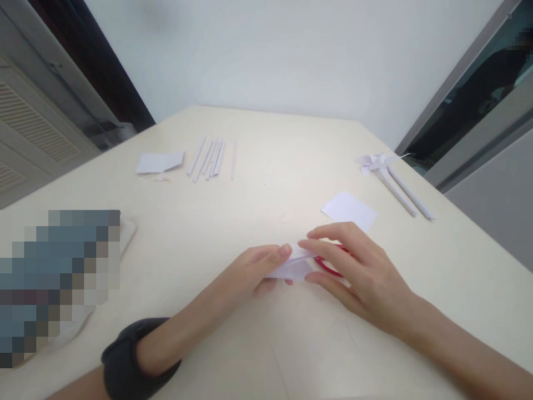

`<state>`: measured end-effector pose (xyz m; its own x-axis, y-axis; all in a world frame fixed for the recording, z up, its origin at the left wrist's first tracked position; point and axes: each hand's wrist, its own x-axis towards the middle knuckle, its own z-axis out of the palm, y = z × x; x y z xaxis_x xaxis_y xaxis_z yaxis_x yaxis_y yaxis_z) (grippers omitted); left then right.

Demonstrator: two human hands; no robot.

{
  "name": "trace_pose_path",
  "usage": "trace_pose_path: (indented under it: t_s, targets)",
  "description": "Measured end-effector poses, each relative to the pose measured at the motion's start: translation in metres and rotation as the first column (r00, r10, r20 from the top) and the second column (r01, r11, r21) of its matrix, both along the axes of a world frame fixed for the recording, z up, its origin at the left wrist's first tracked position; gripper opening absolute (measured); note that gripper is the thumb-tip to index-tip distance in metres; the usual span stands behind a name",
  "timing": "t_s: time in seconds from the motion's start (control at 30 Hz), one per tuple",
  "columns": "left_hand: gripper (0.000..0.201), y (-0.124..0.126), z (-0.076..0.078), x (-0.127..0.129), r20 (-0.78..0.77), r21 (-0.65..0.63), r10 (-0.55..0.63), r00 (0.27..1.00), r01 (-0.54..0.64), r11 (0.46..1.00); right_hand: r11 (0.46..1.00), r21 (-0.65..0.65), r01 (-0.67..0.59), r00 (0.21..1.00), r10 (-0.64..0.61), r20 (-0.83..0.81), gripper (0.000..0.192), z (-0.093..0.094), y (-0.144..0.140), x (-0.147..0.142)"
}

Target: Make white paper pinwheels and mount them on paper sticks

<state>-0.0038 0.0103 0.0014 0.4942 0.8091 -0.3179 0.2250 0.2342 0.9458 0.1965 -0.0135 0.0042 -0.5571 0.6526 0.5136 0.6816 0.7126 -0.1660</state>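
A folded piece of white paper (293, 269) is pinched in my left hand (260, 269), thumb on top and fingers beneath. Its right side stands slightly parted, showing two layers. My right hand (362, 272) is at that side with fingers and thumb spread apart, the fingertips close to or touching the paper's edge. Behind the right hand a red loop-shaped handle (328, 266) shows on the table, mostly covered. Just beyond the right hand lies a flat white paper sheet (348, 210).
Several white paper tubes (212, 158) lie at the back left beside a folded white sheet (160, 162). At the back right are a pinwheel-like paper piece (377, 162) and two longer paper rods (410, 191). A pixelated object (62, 278) covers the left edge of the table.
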Motion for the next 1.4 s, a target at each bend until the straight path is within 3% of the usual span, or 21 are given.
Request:
trace_pose_path:
  t_s: [0.13, 0.27, 0.37, 0.47, 0.57, 0.7, 0.93, 1.03, 1.2, 1.3, 1.4]
  targets:
    - [0.045, -0.002, -0.007, 0.003, -0.053, -0.025, -0.078, 0.996, 0.077, 0.997, 0.999, 0.022, -0.035, 0.999, 0.036, -0.011, 0.018, -0.01, 0.001, -0.005]
    - [0.063, 0.005, -0.013, -0.002, -0.055, -0.12, -0.129, 0.99, 0.121, 0.985, 0.992, -0.122, 0.033, 0.993, -0.046, -0.113, 0.017, -0.01, 0.003, 0.0]
    - [0.069, 0.012, -0.016, -0.003, 0.048, -0.167, -0.256, 0.965, 0.261, 0.951, 0.976, -0.212, 0.053, 0.982, -0.089, -0.165, 0.017, -0.007, 0.002, 0.001]
    - [0.062, 0.014, -0.016, -0.002, 0.106, -0.152, -0.246, 0.963, 0.26, 0.953, 0.963, -0.257, 0.081, 0.97, -0.135, -0.201, 0.017, -0.007, 0.002, 0.0]
    - [0.047, 0.012, -0.013, -0.002, 0.052, -0.132, -0.2, 0.978, 0.205, 0.97, 0.952, -0.283, 0.115, 0.957, -0.182, -0.225, 0.015, -0.007, 0.003, -0.001]
    - [0.03, 0.008, -0.008, -0.003, 0.011, -0.092, -0.249, 0.969, 0.249, 0.964, 0.941, -0.3, 0.157, 0.946, -0.231, -0.228, 0.015, -0.003, 0.003, -0.002]
    - [0.027, 0.007, -0.005, -0.003, 0.02, -0.089, -0.243, 0.97, 0.243, 0.966, 0.922, -0.356, 0.151, 0.936, -0.249, -0.249, 0.016, 0.001, 0.002, -0.003]
    - [0.033, 0.006, -0.003, -0.002, 0.016, -0.131, -0.182, 0.983, 0.182, 0.975, 0.935, -0.341, 0.099, 0.948, -0.193, -0.253, 0.017, 0.0, 0.002, -0.002]
    - [0.052, 0.004, 0.001, -0.003, 0.171, -0.231, -0.092, 0.981, 0.131, 0.964, 0.974, -0.21, -0.089, 0.983, 0.053, -0.174, 0.024, -0.005, 0.005, 0.002]
    - [0.048, 0.003, 0.002, -0.004, 0.13, -0.247, -0.034, 0.991, 0.066, 0.967, 0.98, -0.141, -0.144, 0.988, 0.135, -0.068, 0.028, -0.006, 0.006, 0.003]
    - [0.039, 0.002, 0.001, -0.005, 0.101, -0.206, 0.005, 0.995, 0.016, 0.978, 0.982, -0.124, -0.139, 0.99, 0.14, -0.003, 0.028, -0.005, 0.005, 0.003]
